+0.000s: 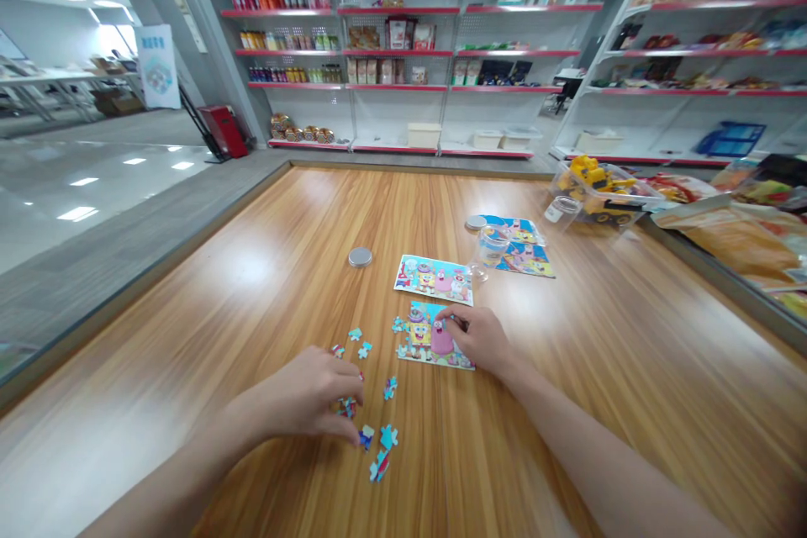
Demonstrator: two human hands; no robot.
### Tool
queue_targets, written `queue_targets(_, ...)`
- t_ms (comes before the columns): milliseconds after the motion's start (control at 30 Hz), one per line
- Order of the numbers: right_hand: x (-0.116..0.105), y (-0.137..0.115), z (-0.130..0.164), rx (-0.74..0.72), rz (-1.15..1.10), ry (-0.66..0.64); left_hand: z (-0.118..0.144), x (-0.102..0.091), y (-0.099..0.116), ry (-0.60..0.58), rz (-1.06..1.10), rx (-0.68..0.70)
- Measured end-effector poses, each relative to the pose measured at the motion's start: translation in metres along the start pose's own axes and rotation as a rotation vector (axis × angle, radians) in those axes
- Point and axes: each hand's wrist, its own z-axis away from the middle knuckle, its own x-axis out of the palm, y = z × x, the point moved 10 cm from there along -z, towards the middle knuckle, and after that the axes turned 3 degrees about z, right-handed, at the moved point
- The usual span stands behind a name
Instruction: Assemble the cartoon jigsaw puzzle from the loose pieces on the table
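The left hand (315,395) curls down over loose pieces (378,437) on the table (252,269), fingertips pinching one. Just beyond, the right hand (479,338) rests its fingers on the half-built puzzle (419,336). Farther off lie a picture card (434,278) and a lid (360,256).
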Motion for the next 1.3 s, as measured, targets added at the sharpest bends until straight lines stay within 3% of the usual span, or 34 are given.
queue_targets(100,0.001,0.001,0.001,0.011,0.014,-0.010,-0.003,0.015,0.015,-0.105,-0.011,0.045)
queue_targets(200,0.002,0.002,0.001,0.029,0.027,-0.020,-0.002,0.017,0.019,-0.107,-0.040,0.074)
queue_targets(333,0.003,0.001,0.001,0.031,0.036,-0.030,0.003,0.001,0.002,-0.022,-0.130,0.012)
queue_targets(500,0.003,0.001,0.001,0.031,0.051,-0.025,0.013,-0.028,-0.028,0.215,-0.171,-0.128)
queue_targets(600,0.003,0.001,0.001,0.026,0.052,-0.027,0.007,-0.019,-0.016,0.287,-0.183,-0.083)
queue_targets(667,0.002,0.000,0.001,0.023,0.056,-0.025,0.000,-0.013,-0.010,0.383,-0.200,-0.141)
queue_targets(833,0.000,-0.002,0.001,0.027,0.074,-0.013,-0.021,0.013,-0.007,0.299,-0.247,-0.225)
queue_targets(933,0.001,-0.004,0.000,0.016,0.068,-0.021,-0.025,0.003,-0.025,0.283,-0.256,-0.198)
queue_targets(1133,0.000,-0.006,0.000,0.035,0.066,-0.036,-0.054,-0.036,-0.094,0.307,-0.088,-0.186)
queue_targets(1233,-0.003,-0.009,0.000,0.043,0.070,-0.036,-0.072,-0.045,-0.109,0.365,-0.025,-0.180)
queue_targets(1300,-0.004,-0.010,-0.001,0.050,0.058,-0.035,-0.080,-0.042,-0.109,0.365,0.000,-0.151)
